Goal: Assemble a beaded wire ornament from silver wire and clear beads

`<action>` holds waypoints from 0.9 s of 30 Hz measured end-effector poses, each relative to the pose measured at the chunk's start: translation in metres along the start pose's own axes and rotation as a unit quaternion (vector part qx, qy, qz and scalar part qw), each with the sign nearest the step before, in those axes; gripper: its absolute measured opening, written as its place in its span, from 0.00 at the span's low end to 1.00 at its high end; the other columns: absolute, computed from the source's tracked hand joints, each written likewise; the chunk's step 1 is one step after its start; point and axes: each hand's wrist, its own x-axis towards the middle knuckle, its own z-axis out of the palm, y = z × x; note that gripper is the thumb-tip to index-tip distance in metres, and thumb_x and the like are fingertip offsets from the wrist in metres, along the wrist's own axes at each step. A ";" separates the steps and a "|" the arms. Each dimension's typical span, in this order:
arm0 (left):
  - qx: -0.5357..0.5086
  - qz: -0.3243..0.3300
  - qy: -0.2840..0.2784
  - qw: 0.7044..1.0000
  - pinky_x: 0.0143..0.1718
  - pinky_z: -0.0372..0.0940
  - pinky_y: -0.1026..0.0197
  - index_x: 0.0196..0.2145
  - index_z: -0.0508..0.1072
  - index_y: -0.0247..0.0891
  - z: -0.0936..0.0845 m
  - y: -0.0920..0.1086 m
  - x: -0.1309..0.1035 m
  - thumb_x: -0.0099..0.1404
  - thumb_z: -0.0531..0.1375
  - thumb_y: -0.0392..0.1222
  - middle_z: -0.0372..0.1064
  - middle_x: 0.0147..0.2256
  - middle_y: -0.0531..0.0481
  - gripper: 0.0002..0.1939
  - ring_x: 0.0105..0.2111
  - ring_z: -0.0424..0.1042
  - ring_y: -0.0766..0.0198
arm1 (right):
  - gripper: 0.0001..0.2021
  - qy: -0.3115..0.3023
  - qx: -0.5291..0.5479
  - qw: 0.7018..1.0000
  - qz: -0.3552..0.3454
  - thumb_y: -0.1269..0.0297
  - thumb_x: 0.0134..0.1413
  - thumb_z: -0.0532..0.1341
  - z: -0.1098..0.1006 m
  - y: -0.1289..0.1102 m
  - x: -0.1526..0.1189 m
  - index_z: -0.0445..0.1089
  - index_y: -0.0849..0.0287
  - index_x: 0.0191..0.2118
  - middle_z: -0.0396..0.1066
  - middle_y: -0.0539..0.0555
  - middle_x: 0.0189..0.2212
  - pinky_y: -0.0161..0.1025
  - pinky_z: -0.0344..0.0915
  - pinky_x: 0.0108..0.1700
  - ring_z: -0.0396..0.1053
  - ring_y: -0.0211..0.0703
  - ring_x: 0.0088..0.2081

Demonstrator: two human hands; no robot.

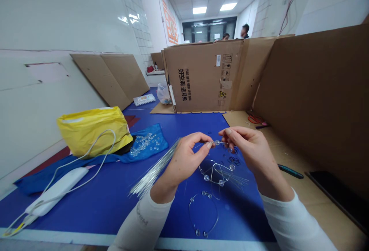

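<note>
My left hand [187,157] pinches thin wire beside a clear bead [217,142], thumb and forefinger pressed together. To the right of that bead my right hand [252,147] has its fingertips closed on the same wire. Below the hands is a bent wire frame [212,172] with several clear beads; whether it hangs from the held wire or lies on the table I cannot tell. Nearer to me, a wire ring [189,208] with several clear beads lies flat on the blue table [121,208]. A bundle of straight silvery wires [155,172] lies left of my left hand.
Clear beads [147,143] lie on a blue cloth [161,135] beside a yellow bag [95,132]. A white power strip [57,191] with its cord sits at left. Black rings [234,161], a dark green tool [290,171] and red-handled scissors [255,119] are at right. Cardboard [201,78] walls the back.
</note>
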 end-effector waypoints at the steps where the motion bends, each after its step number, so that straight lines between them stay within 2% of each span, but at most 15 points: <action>1: 0.002 0.000 0.000 1.000 0.43 0.68 0.57 0.36 0.76 0.39 0.000 0.001 0.000 0.68 0.59 0.36 0.79 0.36 0.49 0.05 0.38 0.76 0.61 | 0.11 -0.002 0.003 1.000 0.005 0.57 0.53 0.65 0.000 0.001 0.000 0.80 0.59 0.31 0.72 0.51 0.21 0.34 0.59 0.22 0.64 0.34 0.21; 8: 0.004 0.009 0.001 1.000 0.40 0.67 0.59 0.34 0.75 0.38 0.002 0.005 0.001 0.68 0.58 0.34 0.77 0.33 0.50 0.07 0.35 0.74 0.64 | 0.12 -0.010 0.017 0.999 0.030 0.55 0.51 0.67 0.000 0.000 0.002 0.80 0.59 0.31 0.72 0.51 0.22 0.34 0.59 0.22 0.63 0.34 0.21; 17: 0.100 0.054 0.043 0.993 0.41 0.66 0.56 0.35 0.74 0.40 0.007 0.002 -0.002 0.66 0.59 0.33 0.78 0.33 0.51 0.05 0.35 0.75 0.62 | 0.13 -0.014 0.030 0.998 0.057 0.53 0.48 0.67 0.002 0.002 0.005 0.79 0.59 0.29 0.69 0.50 0.19 0.35 0.59 0.23 0.63 0.35 0.21; 27: 0.175 0.085 0.053 0.980 0.43 0.64 0.52 0.34 0.74 0.41 0.007 0.005 -0.005 0.67 0.60 0.35 0.78 0.33 0.50 0.04 0.36 0.75 0.59 | 0.14 -0.023 0.031 0.998 0.053 0.52 0.49 0.68 0.004 0.002 0.005 0.79 0.59 0.28 0.69 0.50 0.19 0.35 0.59 0.22 0.63 0.35 0.21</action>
